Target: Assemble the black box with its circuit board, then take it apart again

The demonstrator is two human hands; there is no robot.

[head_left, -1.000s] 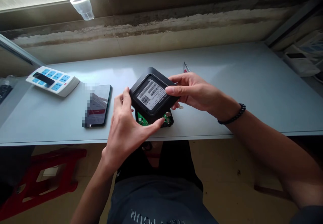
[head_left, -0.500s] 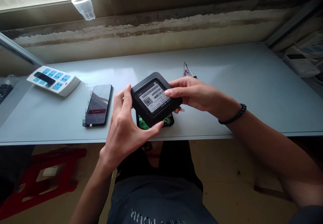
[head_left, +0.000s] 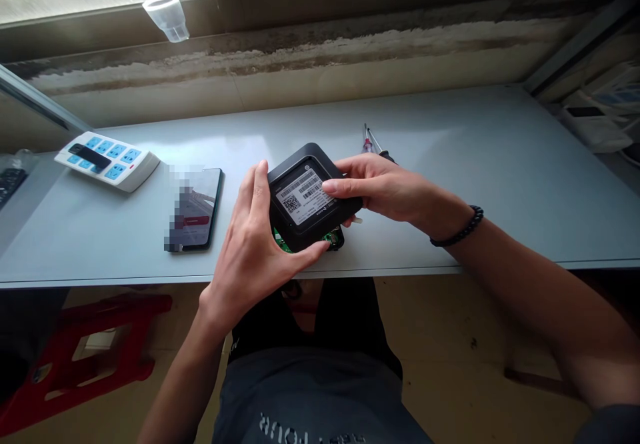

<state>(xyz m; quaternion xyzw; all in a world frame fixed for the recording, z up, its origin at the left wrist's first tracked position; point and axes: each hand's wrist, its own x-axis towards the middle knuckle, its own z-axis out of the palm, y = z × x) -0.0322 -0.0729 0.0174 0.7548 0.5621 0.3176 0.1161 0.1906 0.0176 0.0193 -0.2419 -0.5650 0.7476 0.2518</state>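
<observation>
Head view: left hand (head_left: 254, 241) and right hand (head_left: 393, 184) both grip the black cover (head_left: 309, 197)! Circuit board (head_left: 333, 237) peeks out at six o'clock.

Tabletop (head_left: 475, 164) pale blue-grey. Near edge: black cover (head_left: 295, 234), white label (head_left: 303, 197) with black barcodes and QR; green board (head_left: 281, 242). Far left corner: white power strip (head_left: 140, 174), light-blue sockets (head_left: 117, 150).

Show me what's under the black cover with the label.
Under the black cover, bits of a green circuit board show at its lower edge, with a dark rim beside them. The rest is hidden by the cover and the left hand.
</observation>
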